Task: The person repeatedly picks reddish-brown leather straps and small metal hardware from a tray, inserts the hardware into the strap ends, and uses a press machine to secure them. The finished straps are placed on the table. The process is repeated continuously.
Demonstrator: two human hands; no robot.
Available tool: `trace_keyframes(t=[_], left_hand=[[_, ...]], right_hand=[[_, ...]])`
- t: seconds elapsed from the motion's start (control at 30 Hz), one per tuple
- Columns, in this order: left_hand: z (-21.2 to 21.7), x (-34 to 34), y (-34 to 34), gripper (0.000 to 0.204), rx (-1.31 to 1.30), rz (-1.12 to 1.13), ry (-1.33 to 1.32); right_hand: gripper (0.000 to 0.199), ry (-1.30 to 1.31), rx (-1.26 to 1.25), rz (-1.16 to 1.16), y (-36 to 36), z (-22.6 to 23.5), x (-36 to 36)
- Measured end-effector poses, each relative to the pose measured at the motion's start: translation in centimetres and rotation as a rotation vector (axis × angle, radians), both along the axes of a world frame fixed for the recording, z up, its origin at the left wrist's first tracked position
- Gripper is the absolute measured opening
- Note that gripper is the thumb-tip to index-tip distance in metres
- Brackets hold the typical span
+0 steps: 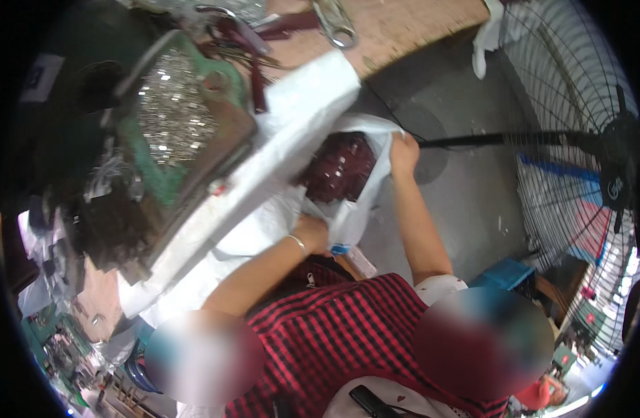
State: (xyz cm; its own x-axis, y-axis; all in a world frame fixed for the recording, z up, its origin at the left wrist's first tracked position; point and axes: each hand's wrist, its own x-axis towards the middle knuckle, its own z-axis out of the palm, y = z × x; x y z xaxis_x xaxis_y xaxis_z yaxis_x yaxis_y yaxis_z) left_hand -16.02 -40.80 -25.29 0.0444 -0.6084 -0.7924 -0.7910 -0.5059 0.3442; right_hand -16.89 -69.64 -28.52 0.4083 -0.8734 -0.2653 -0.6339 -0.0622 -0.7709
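Observation:
A white plastic bag point(380, 171) hangs below the bench edge with its mouth spread. Inside it lies a heap of shiny dark red pieces point(339, 167), whose exact kind I cannot make out. My right hand point(404, 152) is closed on the bag's far right rim. Lower down, my left hand point(311, 233), with a bracelet at its wrist, is closed on the near left side of the bag; its fingers are partly hidden by the plastic. Both arms are bent in front of my red and black checked apron point(334, 320).
On the left stands a green machine point(226, 80) bearing a pile of small shiny metal pieces point(173, 111). Dark red strips point(288, 26) and a metal part point(334, 24) lie on the wooden bench point(396, 31). A large black fan point(577, 132) stands right, near a blue crate point(504, 274).

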Motion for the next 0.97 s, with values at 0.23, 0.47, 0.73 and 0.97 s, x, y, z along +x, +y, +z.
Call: trace_keyframes(t=[0.23,0.47,0.73,0.97], left_hand=[[6.1,2.6,-1.1,0.024,-0.257,0.145,0.049],[16.7,4.7,12.0,0.043,-0.619,0.645,0.24],[25.9,3.8,36.7,0.026,-1.278,1.62,0.389],[25.1,8.5,52.4,0.018,-1.484,1.958,-0.565]], right_hand=[[0.05,0.423,-0.362,0.589,0.6,5.6,2.4],[0.036,-0.111,0.049,1.267,17.3,22.0,1.6],[0.025,0.019,0.552,1.877,36.6,32.5,6.4],[0.022,-0.097,0.906,1.892,56.8,31.3,11.9]])
